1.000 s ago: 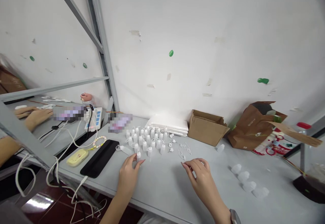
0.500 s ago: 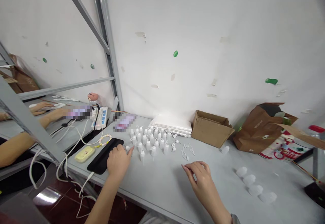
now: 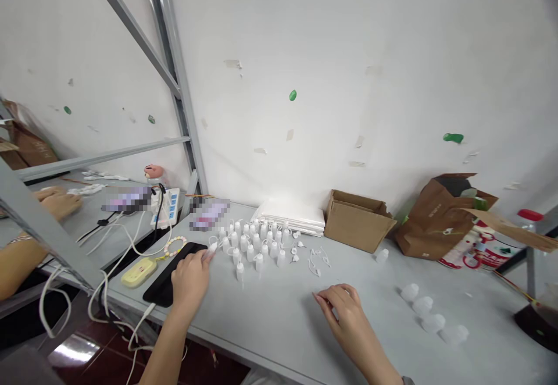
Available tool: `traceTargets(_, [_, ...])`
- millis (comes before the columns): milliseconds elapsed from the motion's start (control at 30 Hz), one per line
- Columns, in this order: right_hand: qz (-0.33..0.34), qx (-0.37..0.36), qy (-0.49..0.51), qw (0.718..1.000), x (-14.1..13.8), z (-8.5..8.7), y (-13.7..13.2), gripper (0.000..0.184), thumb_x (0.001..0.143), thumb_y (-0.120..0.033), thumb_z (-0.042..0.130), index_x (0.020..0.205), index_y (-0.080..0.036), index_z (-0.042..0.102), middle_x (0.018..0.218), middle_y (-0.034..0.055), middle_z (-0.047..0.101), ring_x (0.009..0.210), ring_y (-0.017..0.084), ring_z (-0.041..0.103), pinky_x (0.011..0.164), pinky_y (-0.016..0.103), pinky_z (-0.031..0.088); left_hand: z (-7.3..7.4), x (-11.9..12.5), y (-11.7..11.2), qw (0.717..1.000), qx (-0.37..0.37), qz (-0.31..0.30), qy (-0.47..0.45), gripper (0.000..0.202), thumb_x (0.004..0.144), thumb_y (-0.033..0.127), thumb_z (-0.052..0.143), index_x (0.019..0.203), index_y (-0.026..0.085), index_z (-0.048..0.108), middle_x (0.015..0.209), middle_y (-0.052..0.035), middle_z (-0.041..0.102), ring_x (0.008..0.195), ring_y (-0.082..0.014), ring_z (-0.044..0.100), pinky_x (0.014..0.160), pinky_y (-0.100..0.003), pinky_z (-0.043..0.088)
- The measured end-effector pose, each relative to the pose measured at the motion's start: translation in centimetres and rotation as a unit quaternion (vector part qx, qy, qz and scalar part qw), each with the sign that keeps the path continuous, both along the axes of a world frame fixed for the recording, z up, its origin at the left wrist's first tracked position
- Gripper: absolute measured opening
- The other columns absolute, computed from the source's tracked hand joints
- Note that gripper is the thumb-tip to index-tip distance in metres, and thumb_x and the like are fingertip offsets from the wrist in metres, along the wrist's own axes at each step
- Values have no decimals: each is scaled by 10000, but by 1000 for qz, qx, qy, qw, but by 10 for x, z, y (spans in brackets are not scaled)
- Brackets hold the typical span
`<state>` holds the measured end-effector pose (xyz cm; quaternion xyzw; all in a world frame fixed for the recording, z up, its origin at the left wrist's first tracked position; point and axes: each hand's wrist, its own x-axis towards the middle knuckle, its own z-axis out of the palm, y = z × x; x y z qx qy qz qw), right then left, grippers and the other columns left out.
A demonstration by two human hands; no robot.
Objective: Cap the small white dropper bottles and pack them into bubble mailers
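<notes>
Left hand (image 3: 189, 280) pinching white plastic dropper bottle (image 3: 212, 248), fingers narrow, just above black pad (image 3: 159, 289), beside rows of matching bottles (image 3: 257, 248). Looks light, soft-walled; best held at body. Right hand (image 3: 342, 309) curled on table, contents unclear. Cardboard box (image 3: 357, 225): inside hidden.

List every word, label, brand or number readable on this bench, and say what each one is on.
None can be read. The print on the brown paper bag and the red-and-white packaging is too small and blurred, and the two pixelated patches are unreadable.
</notes>
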<state>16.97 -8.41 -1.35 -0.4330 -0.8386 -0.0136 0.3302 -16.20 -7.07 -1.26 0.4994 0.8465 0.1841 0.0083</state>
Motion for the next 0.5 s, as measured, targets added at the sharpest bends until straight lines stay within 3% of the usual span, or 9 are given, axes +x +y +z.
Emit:
traceTargets(100, [0,-7,-3,1000,3,-2,-2,303,946,-281,335,772,-204,570,647,-6,596,588,143,543,780,361,384,-6,-2,0,998,45,5,-54,350,854,285,347,1079,147,577,1078,-130,659,997,-259,602,804,-339,456])
traceTargets(200, [-7,-11,-5,1000,7,-4,-2,299,944,-283,344,775,-205,579,648,-8,598,595,140,550,784,359,396,-14,-1,0,992,70,2,-104,311,847,324,378,1027,167,577,1016,-72,701,940,-177,645,777,-233,471])
traceTargets(500, [-13,-25,-7,1000,11,-2,-4,262,934,-268,376,783,-207,581,664,-7,610,622,143,556,774,358,411,-27,14,3,992,83,-6,-90,247,763,390,500,871,214,636,986,-74,718,1039,-264,591,893,-356,399])
